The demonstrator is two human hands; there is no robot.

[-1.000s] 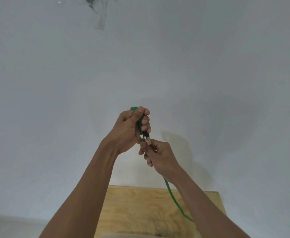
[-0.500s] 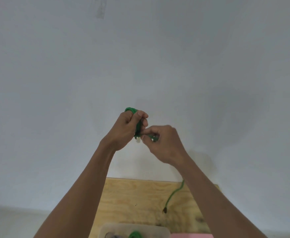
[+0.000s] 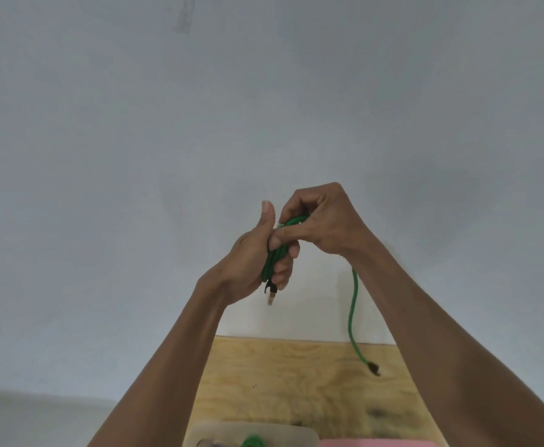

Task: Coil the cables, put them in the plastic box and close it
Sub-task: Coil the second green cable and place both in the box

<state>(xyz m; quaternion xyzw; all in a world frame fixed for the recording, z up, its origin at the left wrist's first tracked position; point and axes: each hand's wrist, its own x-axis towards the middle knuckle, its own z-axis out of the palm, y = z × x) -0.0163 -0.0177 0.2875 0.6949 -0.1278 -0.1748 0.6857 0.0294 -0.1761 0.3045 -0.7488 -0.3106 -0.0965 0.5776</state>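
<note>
I hold a green cable point(image 3: 274, 256) up in front of the white wall. My left hand point(image 3: 251, 266) grips several loops of it, thumb raised, and a black plug with a pale tip hangs below the fist. My right hand point(image 3: 325, 221) pinches the cable at the top of the loops. The cable's loose tail point(image 3: 354, 311) drops behind my right wrist and ends in a dark plug above the table. The clear plastic box point(image 3: 296, 433) shows at the bottom edge with a green coil point(image 3: 254, 441) inside.
A light plywood table point(image 3: 312, 375) stands against the white wall point(image 3: 264, 108). A pink object point(image 3: 377, 442) lies at the bottom edge, right of the box. Grey floor shows at the lower left.
My right hand rose from beside the left fist to the top of the loops, carrying the cable over. The loose tail lifted off the table and now hangs free. The view tilted slightly down.
</note>
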